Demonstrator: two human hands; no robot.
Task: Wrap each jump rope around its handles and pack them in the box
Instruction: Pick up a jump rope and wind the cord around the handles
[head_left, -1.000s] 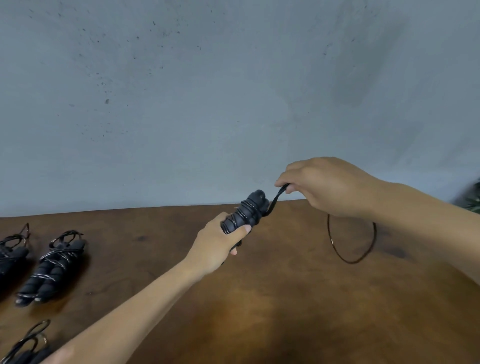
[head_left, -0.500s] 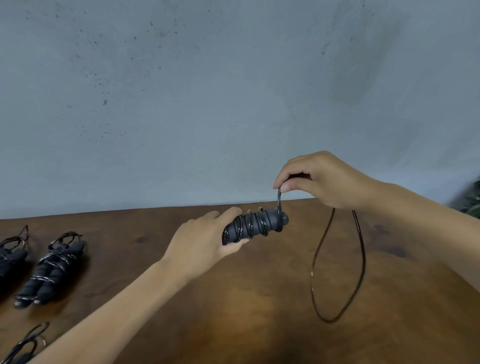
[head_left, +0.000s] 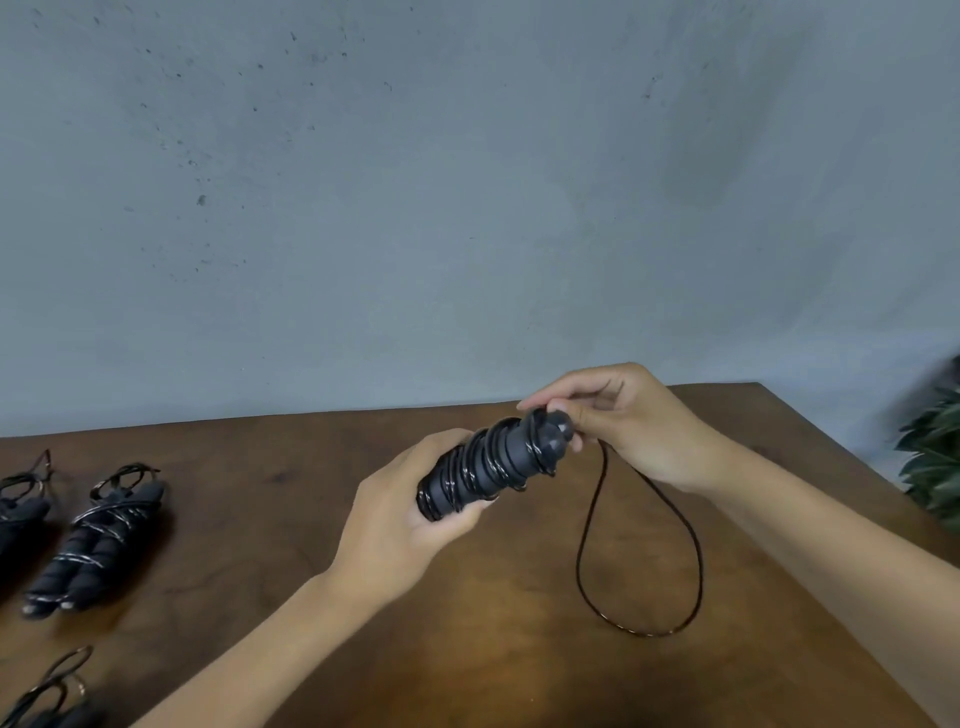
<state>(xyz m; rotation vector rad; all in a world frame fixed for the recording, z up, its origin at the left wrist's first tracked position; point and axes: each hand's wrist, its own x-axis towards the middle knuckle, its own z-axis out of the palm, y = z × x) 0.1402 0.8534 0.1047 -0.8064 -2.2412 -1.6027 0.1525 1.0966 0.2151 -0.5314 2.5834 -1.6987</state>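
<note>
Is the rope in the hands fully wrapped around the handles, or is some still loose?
Partly wrapped. Coils cover the handles, but a loose loop hangs from the right hand down to the table.

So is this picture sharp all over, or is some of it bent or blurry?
Head view: the handles and both hands are fairly sharp; the plant at the right edge is smeared; the table edge bows from the wide lens; soft light glints off the rope loop.

place: plain indoor room, kind unclear
behind hands: bare grey speckled plaster wall (head_left: 467, 182)
under hands: brown wooden table (head_left: 519, 649)
</note>
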